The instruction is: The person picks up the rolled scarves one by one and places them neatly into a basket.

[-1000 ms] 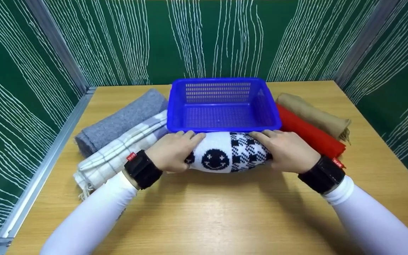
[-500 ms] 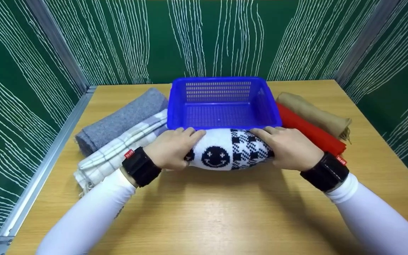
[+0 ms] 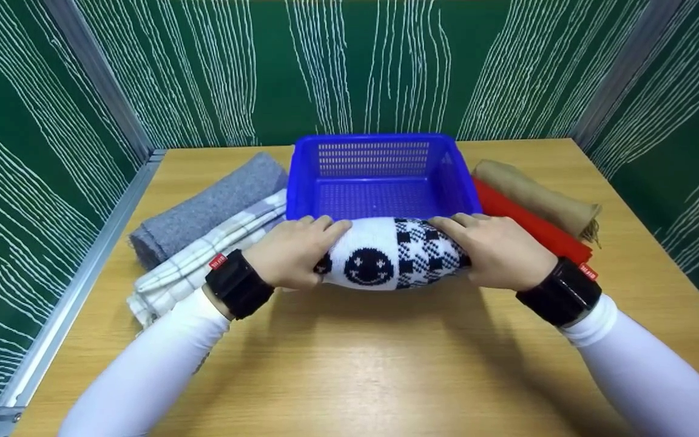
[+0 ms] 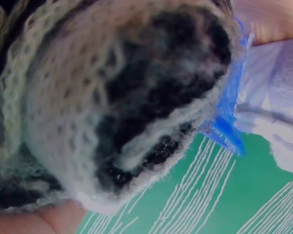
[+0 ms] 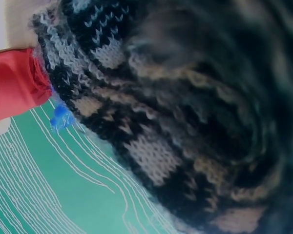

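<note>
A rolled knitted scarf (image 3: 364, 252), white with a black smiley face and a black-and-white check, is held between both hands. Its left end is in my left hand (image 3: 292, 252), and my right hand (image 3: 501, 252) grips the right end, thumbs on the near side. The scarf covers part of the front rim of a blue plastic basket (image 3: 374, 138). In the left wrist view the coiled end of the scarf (image 4: 63, 97) fills most of the picture. Layered knit of the same scarf (image 5: 151, 151) shows in the right wrist view, partly blurred.
Left of the basket lie a grey rolled scarf (image 3: 210, 209) and a white checked scarf (image 3: 210, 261). On its right are a red rolled scarf (image 3: 528, 224) and a tan one (image 3: 534, 197). Green walls (image 3: 361, 67) enclose the wooden table (image 3: 374, 370).
Both hands have shifted the rolled scarf slightly upward in the head view, and it now overlaps the basket's front rim. The basket and the other scarves stay in place.
</note>
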